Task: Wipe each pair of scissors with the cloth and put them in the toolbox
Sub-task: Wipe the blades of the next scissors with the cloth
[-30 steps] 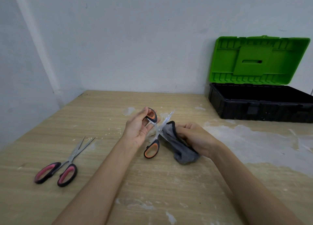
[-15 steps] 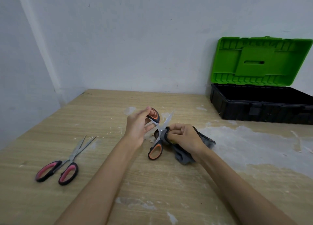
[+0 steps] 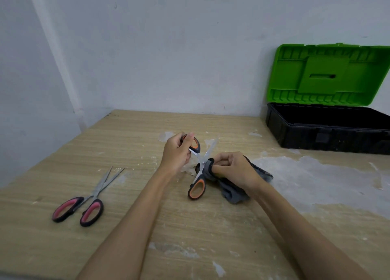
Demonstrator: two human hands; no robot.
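Observation:
My left hand (image 3: 176, 153) grips the upper handle of the orange-and-black scissors (image 3: 197, 188), which are spread open above the table. One blade points up and right; the other is wrapped in the grey cloth (image 3: 234, 192). My right hand (image 3: 233, 166) pinches that cloth around the blade close to the pivot. A second pair, the pink-and-black scissors (image 3: 84, 208), lies on the table at the left, blades slightly apart. The toolbox (image 3: 325, 136) stands open at the back right, its green lid (image 3: 329, 75) upright against the wall.
The wooden table (image 3: 130, 144) has white paint smears, the largest patch on the right below the toolbox. Walls close off the back and the left side.
My right hand has slid the cloth along the blade toward the pivot. The scissors have tilted a little with my left hand; the pink pair has not moved.

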